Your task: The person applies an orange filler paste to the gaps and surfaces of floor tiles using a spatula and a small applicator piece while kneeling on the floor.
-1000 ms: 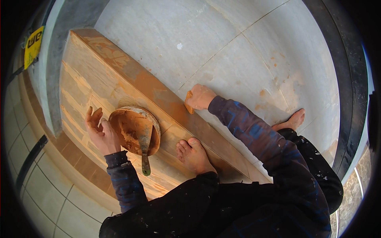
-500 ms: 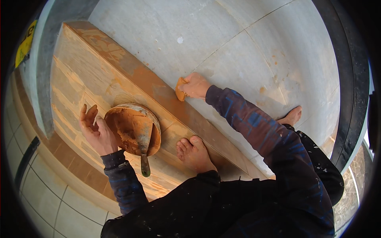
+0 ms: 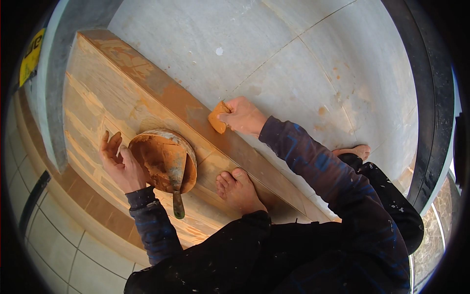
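Observation:
My right hand (image 3: 245, 116) pinches a flat orange-brown pad (image 3: 218, 117), whose exact kind I cannot make out. The pad is at the right edge of the stained step edge (image 3: 183, 100), a long strip smeared with orange-brown paste. Beside the bowl's left rim, my left hand (image 3: 124, 164) is open, its fingers apart, a little curled and stained with paste. The round bowl (image 3: 192, 169) has a whitish crusted rim and holds thick orange-brown paste. In it leans a putty knife (image 3: 177, 169), its dark handle sticking out over the near rim.
My bare left foot (image 3: 240, 188) stands on the tiled step (image 3: 93, 73), right of the bowl. My other foot (image 3: 353, 151) is on the lower grey tiled floor (image 3: 274, 34). A grey post (image 3: 49, 98) rises at the left, and a black curved edge (image 3: 431, 98) runs along the right.
My right hand has turned slightly and the pad has shifted a little left, showing more of its flat face. My right foot has turned. The left hand and bowl are nearly unmoved.

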A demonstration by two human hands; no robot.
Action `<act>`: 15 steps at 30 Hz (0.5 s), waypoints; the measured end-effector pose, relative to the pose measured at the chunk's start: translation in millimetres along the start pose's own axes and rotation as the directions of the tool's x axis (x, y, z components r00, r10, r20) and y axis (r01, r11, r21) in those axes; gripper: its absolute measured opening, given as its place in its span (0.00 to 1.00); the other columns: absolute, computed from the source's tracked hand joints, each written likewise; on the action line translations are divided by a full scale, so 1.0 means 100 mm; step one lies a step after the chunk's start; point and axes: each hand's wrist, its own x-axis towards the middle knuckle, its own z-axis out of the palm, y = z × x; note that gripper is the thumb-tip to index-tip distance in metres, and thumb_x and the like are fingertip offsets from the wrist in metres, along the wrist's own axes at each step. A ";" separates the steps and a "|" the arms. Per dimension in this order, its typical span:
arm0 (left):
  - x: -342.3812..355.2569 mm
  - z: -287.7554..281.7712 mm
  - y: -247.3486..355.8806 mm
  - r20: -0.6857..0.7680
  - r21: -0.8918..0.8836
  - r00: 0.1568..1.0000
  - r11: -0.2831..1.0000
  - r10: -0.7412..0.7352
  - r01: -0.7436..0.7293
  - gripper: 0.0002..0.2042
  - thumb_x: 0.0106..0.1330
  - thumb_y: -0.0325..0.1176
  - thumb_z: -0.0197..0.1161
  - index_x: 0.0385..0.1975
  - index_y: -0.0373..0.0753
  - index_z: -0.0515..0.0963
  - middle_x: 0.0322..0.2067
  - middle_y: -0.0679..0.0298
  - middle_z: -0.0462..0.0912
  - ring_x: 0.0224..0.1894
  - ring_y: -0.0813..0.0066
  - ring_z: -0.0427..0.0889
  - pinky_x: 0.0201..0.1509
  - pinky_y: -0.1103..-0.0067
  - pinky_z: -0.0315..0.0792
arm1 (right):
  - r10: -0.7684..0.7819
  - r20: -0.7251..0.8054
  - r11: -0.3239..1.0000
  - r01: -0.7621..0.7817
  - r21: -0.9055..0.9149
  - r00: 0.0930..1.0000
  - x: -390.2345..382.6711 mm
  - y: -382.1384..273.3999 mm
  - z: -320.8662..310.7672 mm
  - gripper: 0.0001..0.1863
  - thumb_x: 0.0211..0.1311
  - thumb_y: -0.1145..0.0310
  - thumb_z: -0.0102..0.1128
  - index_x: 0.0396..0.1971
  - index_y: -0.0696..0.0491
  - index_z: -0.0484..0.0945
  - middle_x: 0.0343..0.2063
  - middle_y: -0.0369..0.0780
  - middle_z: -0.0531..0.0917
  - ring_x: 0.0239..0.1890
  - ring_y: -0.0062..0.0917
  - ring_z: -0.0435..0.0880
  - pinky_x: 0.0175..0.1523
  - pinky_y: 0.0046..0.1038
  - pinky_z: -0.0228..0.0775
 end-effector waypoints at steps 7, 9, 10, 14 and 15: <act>0.04 -0.06 0.07 0.039 0.072 0.999 0.997 -0.017 0.015 0.24 0.72 0.21 0.50 0.68 0.38 0.67 0.55 0.56 0.80 0.58 0.68 0.78 0.62 0.70 0.74 | -0.149 -0.183 0.983 0.124 -0.138 0.972 -0.19 0.22 0.00 0.09 0.62 0.68 0.63 0.31 0.60 0.79 0.27 0.52 0.84 0.31 0.51 0.80 0.38 0.42 0.72; 0.00 0.01 0.11 0.059 0.100 0.998 0.995 -0.013 0.007 0.24 0.72 0.21 0.50 0.69 0.39 0.67 0.55 0.56 0.79 0.58 0.67 0.78 0.62 0.70 0.74 | -0.193 -0.246 0.977 0.164 -0.137 0.950 -0.27 0.26 0.12 0.09 0.62 0.68 0.64 0.31 0.60 0.78 0.26 0.52 0.83 0.31 0.52 0.80 0.38 0.43 0.72; -0.03 0.03 0.11 0.088 0.129 0.996 0.992 -0.020 0.009 0.24 0.72 0.21 0.50 0.69 0.39 0.67 0.55 0.55 0.79 0.58 0.66 0.78 0.62 0.69 0.74 | -0.222 -0.304 0.973 0.189 -0.136 0.926 -0.32 0.28 0.18 0.09 0.62 0.69 0.64 0.31 0.60 0.78 0.26 0.52 0.82 0.31 0.52 0.79 0.38 0.43 0.72; -0.24 -0.17 -0.11 0.089 0.193 0.994 0.980 -0.066 0.048 0.23 0.74 0.23 0.52 0.69 0.40 0.67 0.56 0.53 0.79 0.58 0.63 0.79 0.61 0.68 0.75 | -0.271 -0.162 0.952 0.289 0.098 0.949 -0.60 0.01 0.07 0.10 0.61 0.69 0.65 0.32 0.60 0.78 0.26 0.52 0.82 0.32 0.52 0.80 0.40 0.46 0.72; -0.31 -0.22 -0.12 0.073 0.201 0.996 0.979 -0.048 0.032 0.23 0.74 0.23 0.52 0.69 0.40 0.67 0.56 0.53 0.79 0.58 0.63 0.79 0.61 0.68 0.75 | -0.312 -0.100 0.939 0.322 0.120 0.945 -0.59 -0.07 0.00 0.10 0.61 0.69 0.65 0.33 0.60 0.79 0.26 0.52 0.82 0.32 0.52 0.80 0.40 0.46 0.73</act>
